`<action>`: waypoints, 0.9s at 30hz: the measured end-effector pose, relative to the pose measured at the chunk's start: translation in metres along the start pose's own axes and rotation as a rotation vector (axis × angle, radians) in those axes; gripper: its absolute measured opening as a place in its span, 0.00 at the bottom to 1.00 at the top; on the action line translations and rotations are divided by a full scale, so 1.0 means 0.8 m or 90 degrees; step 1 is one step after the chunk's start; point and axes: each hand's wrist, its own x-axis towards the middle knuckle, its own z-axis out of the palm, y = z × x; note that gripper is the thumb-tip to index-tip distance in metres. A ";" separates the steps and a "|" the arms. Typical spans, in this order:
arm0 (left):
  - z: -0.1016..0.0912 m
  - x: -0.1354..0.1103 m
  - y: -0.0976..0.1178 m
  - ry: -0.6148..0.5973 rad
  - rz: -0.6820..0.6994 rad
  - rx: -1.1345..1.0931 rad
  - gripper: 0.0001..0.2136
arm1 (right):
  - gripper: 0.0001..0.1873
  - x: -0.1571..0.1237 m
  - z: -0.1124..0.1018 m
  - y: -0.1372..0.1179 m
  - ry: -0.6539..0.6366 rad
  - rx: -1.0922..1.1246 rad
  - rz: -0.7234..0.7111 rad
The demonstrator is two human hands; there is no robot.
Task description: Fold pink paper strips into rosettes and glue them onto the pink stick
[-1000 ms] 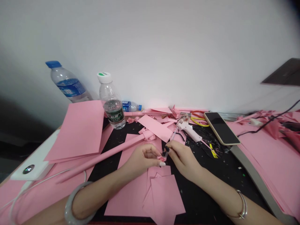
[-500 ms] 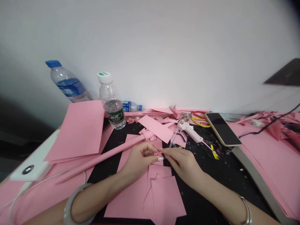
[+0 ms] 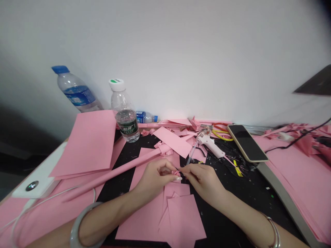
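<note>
Just above the middle pink sheets, my left hand pinches a small crumpled pink paper flower between thumb and fingers. My right hand meets it from the right, its fingertips pressed together on a thin dark strip at the flower's edge. I cannot make out whether the strip is wire or a tie. Beneath the hands lie pink paper sheets, some cut into squares. A rolled pink paper tube runs diagonally behind my left hand.
A white glue gun and a phone lie behind my right hand. A water bottle stands at the back left, near a blue-capped bottle. Stacked pink paper lies right; a white box-like device lies left.
Both hands stay together at the flower, with only small finger shifts; the dark strip has turned slightly. The whole view has moved a little.
</note>
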 end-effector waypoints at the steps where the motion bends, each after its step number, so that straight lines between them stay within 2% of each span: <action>1: 0.000 0.000 0.000 0.001 -0.002 0.004 0.07 | 0.09 0.000 0.000 0.000 -0.002 0.000 -0.001; 13: 0.001 -0.001 0.001 0.004 -0.008 0.024 0.07 | 0.08 -0.002 0.001 0.001 -0.006 0.001 0.010; 22: 0.002 0.000 0.000 -0.003 -0.006 0.005 0.07 | 0.11 -0.003 0.000 0.000 -0.030 -0.021 0.018; 27: 0.001 0.002 0.003 -0.002 -0.003 -0.026 0.07 | 0.07 -0.002 0.001 0.002 0.006 -0.017 0.003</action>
